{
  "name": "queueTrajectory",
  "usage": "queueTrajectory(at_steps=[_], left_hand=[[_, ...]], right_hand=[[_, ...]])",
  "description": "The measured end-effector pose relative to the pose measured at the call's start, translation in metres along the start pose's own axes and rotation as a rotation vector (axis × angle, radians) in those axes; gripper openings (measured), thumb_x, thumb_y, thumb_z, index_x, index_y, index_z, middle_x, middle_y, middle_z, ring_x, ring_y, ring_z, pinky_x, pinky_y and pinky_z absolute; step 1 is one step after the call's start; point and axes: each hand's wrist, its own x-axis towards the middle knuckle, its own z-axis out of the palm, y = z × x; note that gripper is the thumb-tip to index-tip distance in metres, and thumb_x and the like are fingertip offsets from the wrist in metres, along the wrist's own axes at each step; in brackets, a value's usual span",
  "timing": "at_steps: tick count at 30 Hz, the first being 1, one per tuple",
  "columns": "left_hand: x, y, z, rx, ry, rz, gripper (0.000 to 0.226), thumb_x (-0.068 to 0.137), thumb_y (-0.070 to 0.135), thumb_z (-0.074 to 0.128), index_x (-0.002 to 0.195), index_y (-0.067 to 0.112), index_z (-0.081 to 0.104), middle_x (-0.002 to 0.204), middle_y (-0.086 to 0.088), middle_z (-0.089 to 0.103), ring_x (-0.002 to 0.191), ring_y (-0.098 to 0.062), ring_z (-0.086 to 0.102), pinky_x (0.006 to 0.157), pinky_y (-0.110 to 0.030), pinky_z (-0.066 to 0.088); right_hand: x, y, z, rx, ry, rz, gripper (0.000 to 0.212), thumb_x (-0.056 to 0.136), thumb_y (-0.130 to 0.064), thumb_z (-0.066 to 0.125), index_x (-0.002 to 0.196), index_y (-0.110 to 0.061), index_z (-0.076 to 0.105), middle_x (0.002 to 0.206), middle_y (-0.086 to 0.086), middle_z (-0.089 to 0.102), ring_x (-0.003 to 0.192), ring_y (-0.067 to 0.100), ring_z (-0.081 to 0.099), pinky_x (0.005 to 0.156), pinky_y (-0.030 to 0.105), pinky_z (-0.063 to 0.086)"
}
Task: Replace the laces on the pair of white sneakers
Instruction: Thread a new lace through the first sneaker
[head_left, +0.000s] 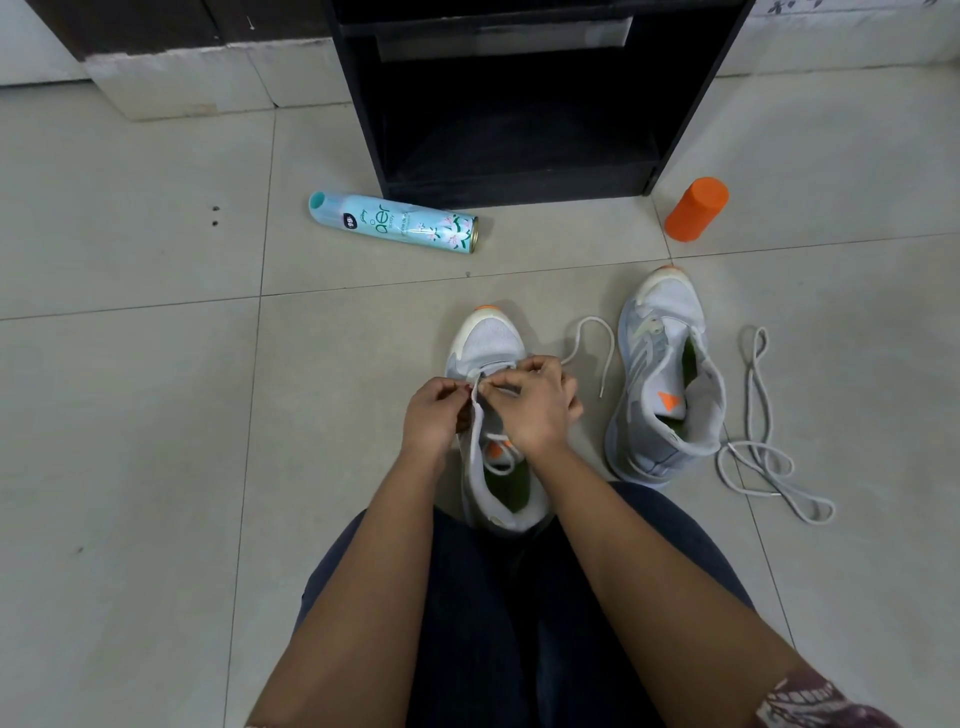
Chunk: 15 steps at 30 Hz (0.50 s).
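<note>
Two hands meet over the near sneaker (485, 343) in the head view, which stands on the tiled floor (156, 415) just ahead of the person's knees, toe pointing away. The left hand (434, 415) has its fingertips curled and pinched on the lace (474, 426) near the front eyelets. The right hand (537, 405) is curled over the same spot and appears to pinch the lace too, though its fingertips are partly hidden. One end of that lace loops free on the floor to the right of the toe, and more of it lies slack across the tongue. The second sneaker (670, 374) stands just to the right with no lace that I can see, and a loose lace (748, 400) lies coiled on the floor beside it. The step looks like threading the lowest eyelets. To do it well, I would hold the shoe steady with one hand, feed the tip flat without twisting it, and then even up the two ends before crossing upward, since uneven ends get harder to fix later. A spray can (395, 223) on its side, an orange cylinder (696, 208) and a black cabinet (519, 104) sit well beyond the shoes.
</note>
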Motion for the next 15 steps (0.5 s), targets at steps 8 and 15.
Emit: queueTrajectory(at_steps=[8, 15], left_hand=[[-0.006, 0.021, -0.013, -0.407, 0.051, -0.068, 0.019, 0.102, 0.01, 0.022, 0.107, 0.002, 0.038, 0.094, -0.018, 0.066, 0.075, -0.024, 0.065, 0.058, -0.024, 0.057], [0.001, 0.007, -0.02, -0.024, 0.17, 0.208, 0.014, 0.098, 0.015, 0.044, 0.113, 0.017, 0.045, 0.089, -0.003, 0.064, 0.069, -0.016, 0.061, 0.066, -0.028, 0.051]], right_hand=[[-0.026, 0.026, -0.045, 0.122, -0.225, 0.022, 0.059, 0.09, -0.041, 0.061, 0.138, -0.022, 0.034, 0.142, 0.005, 0.03, 0.121, 0.027, 0.048, 0.092, 0.03, 0.036], [-0.031, 0.028, -0.037, -0.343, -0.123, -0.038, 0.044, 0.091, -0.051, 0.048, 0.125, -0.023, 0.047, 0.117, 0.004, 0.063, 0.107, 0.03, 0.059, 0.083, 0.038, 0.047]])
